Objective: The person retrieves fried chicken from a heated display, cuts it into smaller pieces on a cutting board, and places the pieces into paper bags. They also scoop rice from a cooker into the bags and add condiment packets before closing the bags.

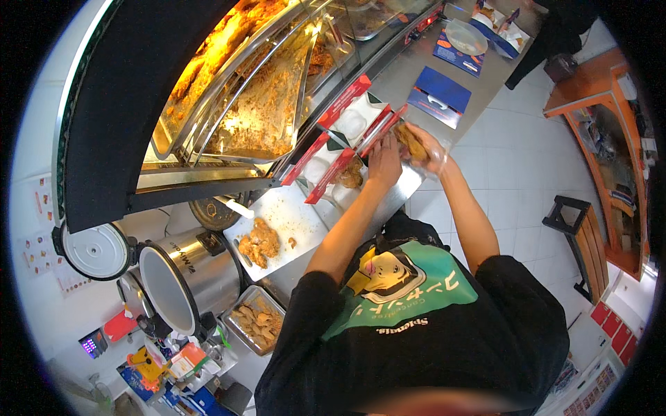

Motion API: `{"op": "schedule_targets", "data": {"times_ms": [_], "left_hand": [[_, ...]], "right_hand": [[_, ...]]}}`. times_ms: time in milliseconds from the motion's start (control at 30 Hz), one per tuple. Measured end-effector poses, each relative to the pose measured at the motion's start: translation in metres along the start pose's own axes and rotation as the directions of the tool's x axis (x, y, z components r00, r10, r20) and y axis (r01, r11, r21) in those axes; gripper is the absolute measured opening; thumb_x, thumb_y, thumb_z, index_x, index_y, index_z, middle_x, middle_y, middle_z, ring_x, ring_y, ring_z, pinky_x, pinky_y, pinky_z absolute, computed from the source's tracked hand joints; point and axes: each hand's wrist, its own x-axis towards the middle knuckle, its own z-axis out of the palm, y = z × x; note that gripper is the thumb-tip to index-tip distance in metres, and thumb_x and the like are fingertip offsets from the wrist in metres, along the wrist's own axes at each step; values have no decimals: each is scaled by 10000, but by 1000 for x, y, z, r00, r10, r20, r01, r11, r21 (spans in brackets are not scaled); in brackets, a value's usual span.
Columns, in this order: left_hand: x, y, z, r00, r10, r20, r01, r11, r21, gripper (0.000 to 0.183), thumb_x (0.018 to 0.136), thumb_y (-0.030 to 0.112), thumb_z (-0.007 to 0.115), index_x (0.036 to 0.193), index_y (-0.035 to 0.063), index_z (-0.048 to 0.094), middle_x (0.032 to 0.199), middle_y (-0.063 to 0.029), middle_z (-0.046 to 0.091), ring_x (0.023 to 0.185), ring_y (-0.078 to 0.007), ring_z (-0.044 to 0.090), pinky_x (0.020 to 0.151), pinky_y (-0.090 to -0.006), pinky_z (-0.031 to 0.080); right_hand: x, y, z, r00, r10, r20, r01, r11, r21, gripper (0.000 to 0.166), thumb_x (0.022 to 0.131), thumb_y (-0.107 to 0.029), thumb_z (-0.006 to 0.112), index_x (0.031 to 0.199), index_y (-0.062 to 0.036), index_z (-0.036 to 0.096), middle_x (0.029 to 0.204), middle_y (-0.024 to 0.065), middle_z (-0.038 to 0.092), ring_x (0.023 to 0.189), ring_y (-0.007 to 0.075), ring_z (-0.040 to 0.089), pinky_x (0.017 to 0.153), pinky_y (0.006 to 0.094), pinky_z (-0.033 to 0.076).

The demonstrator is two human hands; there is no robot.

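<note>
In my right hand [433,151], covered by a clear plastic glove, is a piece of fried chicken [411,143]. My left hand [385,162] rests against the red side of an opened paper box [345,101]; its fingertips are partly hidden, so its grip is unclear. A white rounded mound [350,125] lies inside this box. Beside it stands a second red paper box [329,179] with another white mound [315,170]. Another fried chicken piece [351,174] sits by that box's near side, close to my left wrist.
Left of the boxes, a cutting board [307,213] carries chopped fried chicken [260,243] and a white-handled knife [239,208]. A lit glass food warmer [250,104] borders the counter. Beyond are a blue box [440,98], a steel cooker [200,268] and a tray of chicken [258,320].
</note>
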Motion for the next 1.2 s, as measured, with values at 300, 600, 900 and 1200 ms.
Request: {"op": "schedule_targets", "data": {"times_ms": [300, 600, 900, 1200], "left_hand": [[17, 4, -9, 981, -179, 69, 176, 983, 47, 589, 817, 336, 800, 1216, 13, 511, 1257, -197, 557, 1273, -373, 485, 1037, -522, 405], [-19, 17, 16, 961, -71, -266, 96, 992, 85, 524, 808, 110, 691, 1265, -99, 544, 1309, -285, 555, 1181, -436, 581, 1054, -497, 465], [-233, 15, -158, 881, -462, 99, 446, 745, -496, 366, 925, 310, 699, 1158, 30, 670, 1111, -205, 707, 1048, -378, 668, 930, -471, 520], [-392, -39, -185, 563, -825, 48, 722, 462, -516, 299, 935, 257, 702, 1114, 18, 689, 1065, -202, 715, 1009, -351, 689, 889, -428, 533]], "right_hand": [[105, -16, -49, 939, -343, -15, 62, 212, -975, 234, 920, -204, 671, 1112, -72, 693, 1101, 112, 715, 957, 214, 678, 814, 361, 546], [56, -7, 1, 798, -435, 417, 11, -681, -733, 264, 927, -261, 618, 1063, -51, 701, 1095, 219, 698, 1033, 377, 670, 883, 474, 519], [10, 114, 186, 764, 217, 608, 638, -118, -761, 248, 936, -240, 678, 1075, -38, 709, 1037, 187, 711, 957, 386, 680, 827, 461, 543], [183, 363, 284, 858, 316, 405, 470, -801, -371, 857, 899, -585, 602, 1609, -255, 255, 1631, 221, 258, 1497, 486, 218, 1102, 749, 253]]}}
